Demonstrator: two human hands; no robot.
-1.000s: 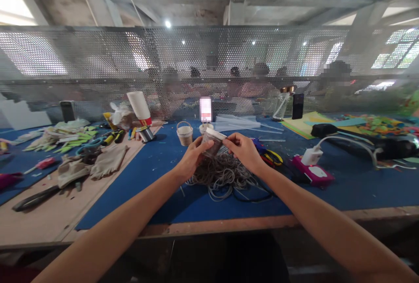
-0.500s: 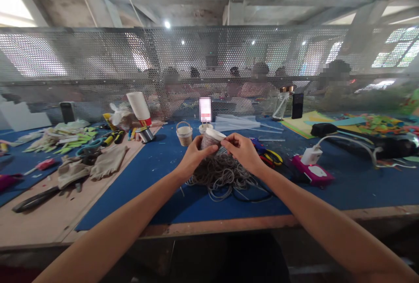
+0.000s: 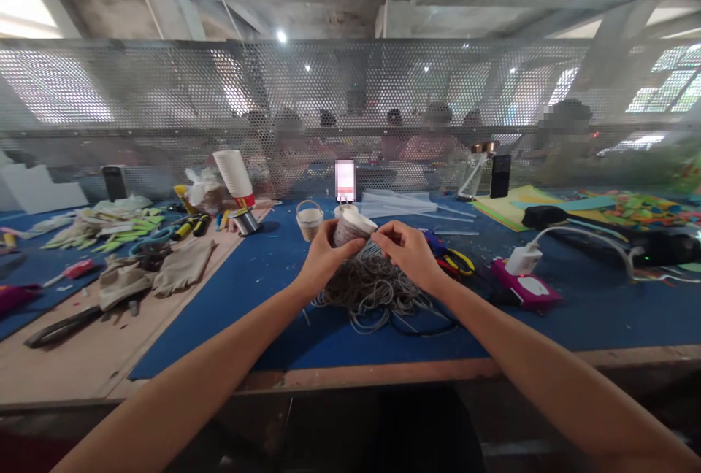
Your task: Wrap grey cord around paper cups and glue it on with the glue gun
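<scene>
My left hand (image 3: 327, 252) is closed around a white paper cup (image 3: 355, 228) with grey cord wrapped about its side. The cup lies tilted, its pale rim toward my right hand (image 3: 408, 250). Thumb and forefinger of that hand are pinched together right beside the rim. Whatever is between them is too small to make out, though a strand of cord could be there. Below both hands a loose tangle of grey cord (image 3: 377, 294) spreads over the blue mat (image 3: 230, 327). A little basket with a handle (image 3: 310, 225) stands left of the cup, and another small container is partly hidden behind it.
A lit phone (image 3: 345, 181) stands behind the cup. At left are stacked paper cups (image 3: 233, 175), gloves (image 3: 183, 268) and scissors (image 3: 153, 241). Pliers with yellow-red handles (image 3: 458, 263), a pink power socket (image 3: 529, 287) and a black tool (image 3: 651, 245) lie right. Perforated metal panels (image 3: 180, 93) close the back.
The cup appears slightly turned in my left hand, its wrapped side showing more. Both hands stay almost in place, and the whole view has shifted a little.
</scene>
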